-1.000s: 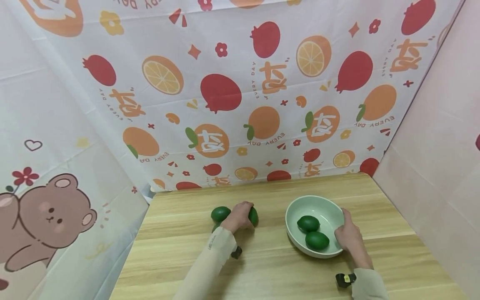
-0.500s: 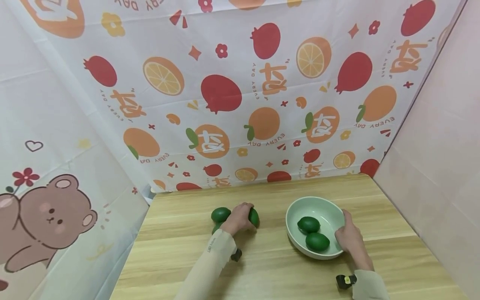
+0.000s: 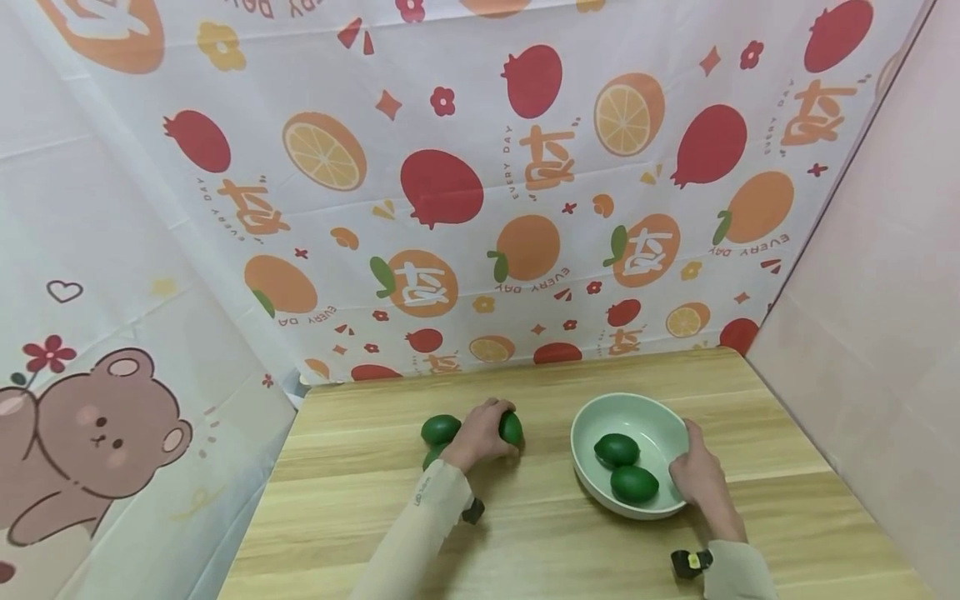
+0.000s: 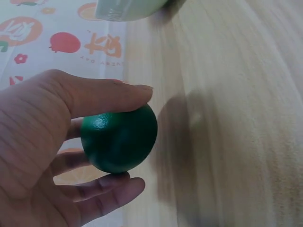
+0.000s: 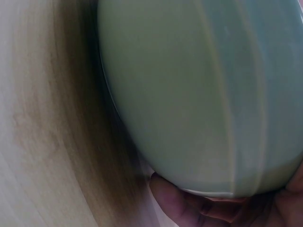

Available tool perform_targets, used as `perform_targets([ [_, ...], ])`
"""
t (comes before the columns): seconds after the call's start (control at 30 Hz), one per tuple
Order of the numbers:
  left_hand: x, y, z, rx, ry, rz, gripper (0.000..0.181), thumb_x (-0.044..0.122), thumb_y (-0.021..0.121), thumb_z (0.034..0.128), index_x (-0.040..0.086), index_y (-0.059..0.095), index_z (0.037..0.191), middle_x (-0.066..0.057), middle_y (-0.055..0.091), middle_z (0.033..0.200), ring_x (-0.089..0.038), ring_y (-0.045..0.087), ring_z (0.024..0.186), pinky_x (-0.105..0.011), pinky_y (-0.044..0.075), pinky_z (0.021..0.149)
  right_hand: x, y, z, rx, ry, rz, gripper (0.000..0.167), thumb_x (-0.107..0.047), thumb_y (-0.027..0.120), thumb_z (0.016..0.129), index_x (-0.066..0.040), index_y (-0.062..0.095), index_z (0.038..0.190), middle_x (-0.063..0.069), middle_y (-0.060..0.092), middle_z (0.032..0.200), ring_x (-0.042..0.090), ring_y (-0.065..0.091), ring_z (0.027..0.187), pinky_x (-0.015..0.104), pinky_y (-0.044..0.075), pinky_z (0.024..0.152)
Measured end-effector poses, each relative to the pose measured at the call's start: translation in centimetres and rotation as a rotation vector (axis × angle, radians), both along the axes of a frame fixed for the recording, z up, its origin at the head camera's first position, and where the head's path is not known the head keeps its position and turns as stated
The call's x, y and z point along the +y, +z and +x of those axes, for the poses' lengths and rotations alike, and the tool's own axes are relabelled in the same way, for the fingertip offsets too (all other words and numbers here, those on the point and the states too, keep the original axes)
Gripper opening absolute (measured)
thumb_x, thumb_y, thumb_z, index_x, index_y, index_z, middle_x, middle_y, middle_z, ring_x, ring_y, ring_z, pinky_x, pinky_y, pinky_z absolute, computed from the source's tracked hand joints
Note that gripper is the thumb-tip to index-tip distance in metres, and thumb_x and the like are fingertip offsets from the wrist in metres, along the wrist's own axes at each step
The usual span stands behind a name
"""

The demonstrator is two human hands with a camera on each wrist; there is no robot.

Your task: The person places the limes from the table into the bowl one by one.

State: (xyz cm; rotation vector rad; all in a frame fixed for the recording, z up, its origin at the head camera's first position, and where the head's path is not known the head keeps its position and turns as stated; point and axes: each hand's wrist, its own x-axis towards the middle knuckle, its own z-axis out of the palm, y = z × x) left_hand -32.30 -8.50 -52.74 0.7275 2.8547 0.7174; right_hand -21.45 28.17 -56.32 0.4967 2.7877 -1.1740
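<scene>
My left hand (image 3: 480, 435) pinches a dark green lime (image 4: 118, 137) between thumb and curled fingers, as the left wrist view shows closely. Two more limes lie just left of that hand: one whole in sight (image 3: 440, 430), and another lime (image 3: 433, 456) partly hidden behind the wrist. To the right, a pale green bowl (image 3: 667, 417) stands on the table with two limes inside, a rear lime (image 3: 617, 449) and a front lime (image 3: 634, 484). My right hand (image 3: 697, 472) grips the bowl's right rim, thumb at the inside and fingers round the outer wall.
The wooden table (image 3: 555, 550) runs back to a fruit-print curtain (image 3: 480, 283). Pale curtains also hang at the left and right sides. Bare tabletop lies between the left hand and the bowl.
My left hand has shifted slightly right with the lime, which shows a little higher and more turned. The right hand and bowl stay where they were.
</scene>
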Motion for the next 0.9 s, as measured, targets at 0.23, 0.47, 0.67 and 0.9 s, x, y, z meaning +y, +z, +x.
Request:
perform_targets([
  [0.23, 0.2, 0.5, 0.0, 0.052, 0.000, 0.025, 0.068, 0.025, 0.087, 0.0760, 0.010, 0.058, 0.136, -0.016, 0.060, 0.135, -0.034, 0.061, 0.113, -0.052, 0.053, 0.095, 0.0, 0.1, 0.0, 0.004, 0.001, 0.004, 0.076, -0.004, 0.034, 0.091, -0.006, 0.005, 0.161, 0.045, 0.042, 0.141, 0.035, 0.064, 0.089, 0.032, 0.051, 0.063],
  [0.47, 0.8, 1.4, 0.2, 0.095, 0.020, 0.059, 0.067, 0.025, 0.083, 0.0773, 0.012, 0.057, 0.138, -0.014, 0.058, 0.139, -0.032, 0.060, 0.116, -0.050, 0.053, 0.096, 0.0, 0.0, -0.1, 0.003, 0.000, 0.003, 0.076, -0.004, 0.035, 0.091, -0.006, 0.006, 0.161, 0.045, 0.042, 0.142, 0.035, 0.064, 0.089, 0.032, 0.051, 0.064],
  [0.67, 1.6, 2.5, 0.7, 0.145, -0.004, 0.091, 0.069, 0.027, 0.084, 0.0780, 0.012, 0.056, 0.139, -0.014, 0.057, 0.142, -0.033, 0.060, 0.117, -0.051, 0.053, 0.096, 0.1, -0.1, -0.2, 0.008, 0.004, 0.010, 0.077, -0.004, 0.036, 0.090, -0.006, 0.006, 0.161, 0.045, 0.042, 0.142, 0.037, 0.063, 0.093, 0.033, 0.052, 0.066],
  [0.9, 2.4, 3.5, 1.3, 0.202, -0.029, 0.115, 0.067, 0.026, 0.087, 0.0770, 0.013, 0.057, 0.136, -0.012, 0.060, 0.136, -0.031, 0.061, 0.114, -0.050, 0.053, 0.095, 0.2, -0.4, -0.1, 0.004, 0.010, 0.022, 0.077, -0.004, 0.036, 0.090, -0.005, 0.005, 0.161, 0.045, 0.040, 0.144, 0.038, 0.063, 0.095, 0.035, 0.053, 0.068],
])
